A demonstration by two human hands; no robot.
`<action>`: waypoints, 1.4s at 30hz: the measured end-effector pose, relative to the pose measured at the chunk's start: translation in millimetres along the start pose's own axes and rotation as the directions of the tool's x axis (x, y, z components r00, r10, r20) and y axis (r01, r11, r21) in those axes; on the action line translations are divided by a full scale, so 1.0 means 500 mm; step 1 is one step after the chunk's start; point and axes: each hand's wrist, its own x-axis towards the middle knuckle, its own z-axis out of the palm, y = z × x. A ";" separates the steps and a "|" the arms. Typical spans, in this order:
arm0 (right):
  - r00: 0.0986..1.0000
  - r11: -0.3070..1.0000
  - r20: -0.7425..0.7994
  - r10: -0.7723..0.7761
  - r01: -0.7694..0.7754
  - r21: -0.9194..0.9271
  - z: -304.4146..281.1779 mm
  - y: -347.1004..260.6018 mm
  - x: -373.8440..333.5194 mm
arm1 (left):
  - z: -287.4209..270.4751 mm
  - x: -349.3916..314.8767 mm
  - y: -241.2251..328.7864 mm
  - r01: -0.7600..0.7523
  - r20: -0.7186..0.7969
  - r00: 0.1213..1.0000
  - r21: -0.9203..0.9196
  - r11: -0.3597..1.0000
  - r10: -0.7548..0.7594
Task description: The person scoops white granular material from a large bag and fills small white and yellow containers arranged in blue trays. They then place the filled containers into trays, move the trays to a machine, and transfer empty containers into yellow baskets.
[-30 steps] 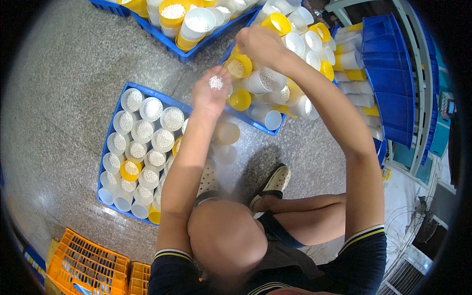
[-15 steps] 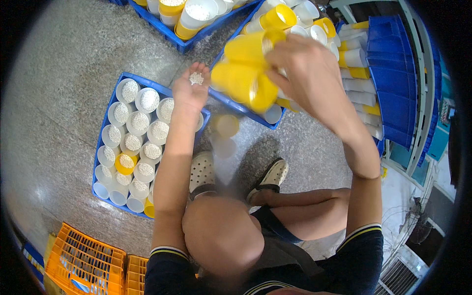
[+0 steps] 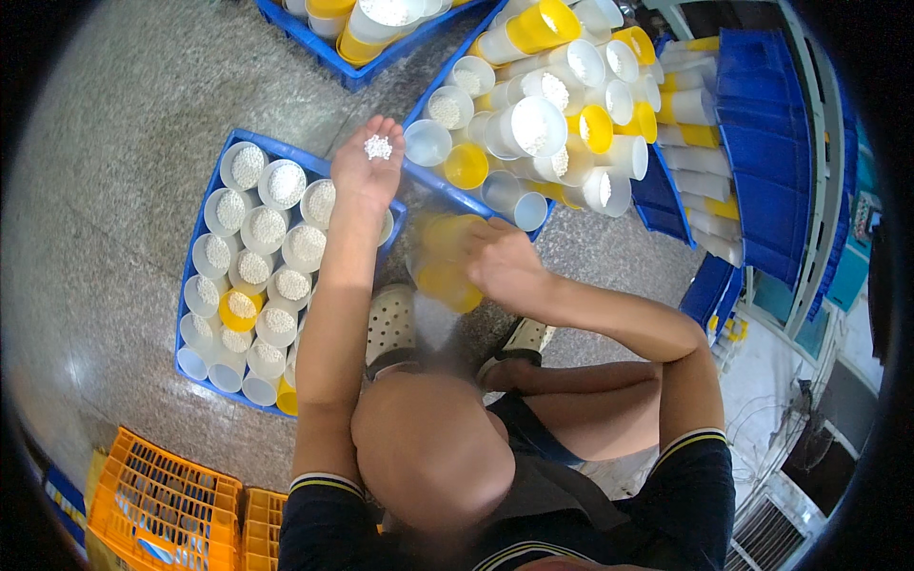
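Note:
My left hand (image 3: 366, 176) is palm up with its fingers stretched out, carrying a small heap of white beads (image 3: 378, 147). It is over the upper right corner of a blue crate (image 3: 205, 224), which stands on the floor with rows of cups of white beads (image 3: 265, 226), mostly translucent white. My right hand (image 3: 509, 262) is low over the floor between the crates, its fingers closed on yellow cups (image 3: 449, 276). Motion smears these cups, so their exact number and contents cannot be made out. Whether they touch the floor or other cups below is unclear.
Another blue crate (image 3: 416, 109) ahead to the right is heaped with tilted white and yellow cups (image 3: 538, 126). More cups fill a blue crate (image 3: 354, 80) at the top. Blue crates (image 3: 757, 143) rise on the right. Orange crates (image 3: 171, 504) stand at lower left. My shoes (image 3: 391, 324) are nearby.
My right hand has come down and left, toward me, with the yellow cups, from above the heaped crate to low over the floor. My left hand stays nearly still with its beads.

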 end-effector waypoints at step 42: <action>0.876 0.875 0.129 0.465 -0.433 -0.218 -0.073 0.399 0.319 | 0.044 0.045 -0.070 0.087 0.136 0.987 -0.004 0.996 -0.086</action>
